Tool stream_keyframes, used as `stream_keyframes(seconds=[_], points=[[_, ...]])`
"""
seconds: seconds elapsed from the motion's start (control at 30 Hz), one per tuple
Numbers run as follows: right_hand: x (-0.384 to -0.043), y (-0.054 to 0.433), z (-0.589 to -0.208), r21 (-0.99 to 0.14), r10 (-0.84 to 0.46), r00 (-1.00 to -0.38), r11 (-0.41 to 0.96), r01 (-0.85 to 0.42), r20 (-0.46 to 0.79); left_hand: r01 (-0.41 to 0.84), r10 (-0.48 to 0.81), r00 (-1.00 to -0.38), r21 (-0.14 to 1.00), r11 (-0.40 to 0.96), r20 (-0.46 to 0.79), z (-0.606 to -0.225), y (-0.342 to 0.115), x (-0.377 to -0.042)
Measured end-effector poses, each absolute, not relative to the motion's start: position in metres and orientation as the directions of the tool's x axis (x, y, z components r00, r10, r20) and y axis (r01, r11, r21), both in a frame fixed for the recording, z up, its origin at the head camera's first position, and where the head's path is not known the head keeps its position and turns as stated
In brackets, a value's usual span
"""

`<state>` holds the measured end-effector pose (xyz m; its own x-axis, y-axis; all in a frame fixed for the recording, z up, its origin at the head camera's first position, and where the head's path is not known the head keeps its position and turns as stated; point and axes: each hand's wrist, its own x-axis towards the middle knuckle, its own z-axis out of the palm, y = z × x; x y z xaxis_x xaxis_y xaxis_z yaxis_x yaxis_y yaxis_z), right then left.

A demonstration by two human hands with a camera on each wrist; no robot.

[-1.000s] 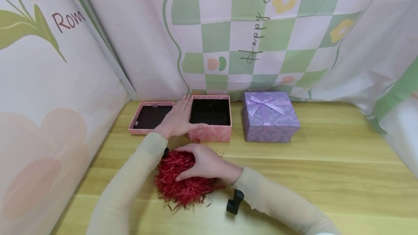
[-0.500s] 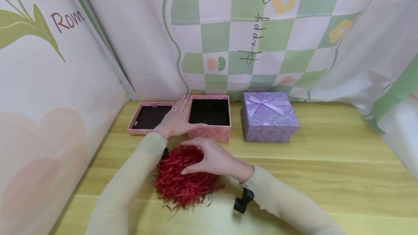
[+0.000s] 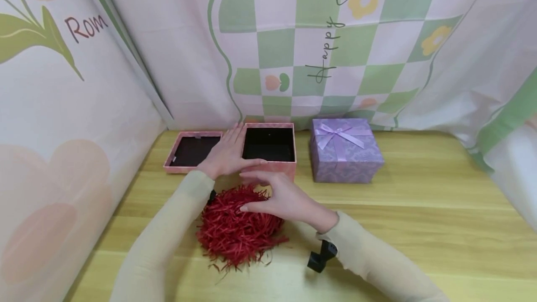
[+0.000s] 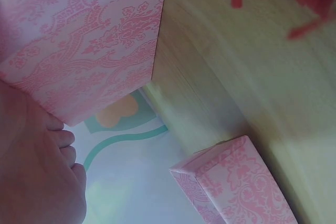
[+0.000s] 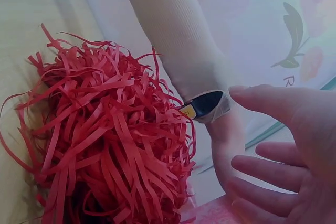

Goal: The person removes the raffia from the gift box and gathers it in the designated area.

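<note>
My left hand [image 3: 226, 154] rests on the left side of a pink patterned gift box [image 3: 282, 167], its fingers straight along the wall and its thumb across the front rim. The box has no lid on, and its black inside shows. In the left wrist view its outer wall [image 4: 105, 40] fills the upper left. In front of it lies a fluffy heap of red shredded paper [image 3: 237, 232]. My right hand [image 3: 287, 199] hovers at the heap's upper right edge, thumb and fingers spread apart, holding nothing. The right wrist view shows a gap between those fingers and the shredded paper [image 5: 110, 135].
The pink lid [image 3: 181, 169] lies upside down left of the box. A closed purple gift box [image 3: 344, 171] with a ribbon bow stands to the right. All rest on a wooden table [image 3: 419, 227], with a printed curtain [image 3: 277, 48] behind and another at the left.
My right hand has moved up and to the right, away from the middle of the red shredded paper. My left hand has stayed on the pink box.
</note>
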<state>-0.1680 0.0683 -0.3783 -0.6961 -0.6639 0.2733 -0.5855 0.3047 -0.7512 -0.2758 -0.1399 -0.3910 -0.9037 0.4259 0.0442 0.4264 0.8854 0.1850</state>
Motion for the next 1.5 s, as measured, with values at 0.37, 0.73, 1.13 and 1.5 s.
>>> stream_keyframes(seconds=[0.37,0.73,1.13,1.5], points=[[-0.171,0.083,-0.376,-0.726,-0.650,-0.671,0.259,-0.637,0.357,0.423,0.421,-0.906,0.179,0.888,0.048,-0.392,-0.139,-0.276],[-0.173,0.136,-0.367,-0.718,-0.493,-0.803,0.419,-0.556,0.334,0.429,0.430,-0.902,0.169,0.888,0.030,-0.393,-0.140,-0.277],[-0.177,0.193,-0.359,-0.758,-0.357,-0.889,0.483,-0.438,0.286,0.432,0.437,-0.899,0.162,0.887,0.001,-0.390,-0.141,-0.279],[-0.179,0.235,-0.345,-0.790,-0.233,-0.931,0.495,-0.361,0.279,0.421,0.429,-0.903,0.280,0.863,0.037,-0.370,-0.135,-0.274]])
